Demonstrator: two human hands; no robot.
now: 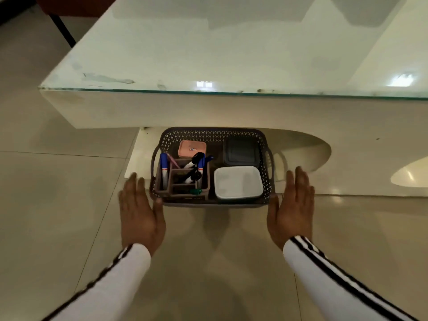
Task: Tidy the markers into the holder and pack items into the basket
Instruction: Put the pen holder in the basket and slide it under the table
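A dark perforated basket [215, 133] stands on the floor tiles, partly under the table's front edge. Inside it, a brown marker holder [206, 185] at the left holds several markers [164, 169], blue, black and green capped. Behind the holder lies a pink box [192, 148]. A dark lidded container [240, 150] sits at the back right and a white container [238, 181] at the front right. My left hand [141, 214] is flat and open beside the basket's left side, thumb near its corner. My right hand [291, 209] is open beside the right side. Neither hand grips anything.
A low white table with a glass top [208, 54] overhangs the basket. Its white base [347, 163] curves behind and to the right. Beige floor tiles [58, 193] spread all around. A dark table leg [62, 28] stands at the far left.
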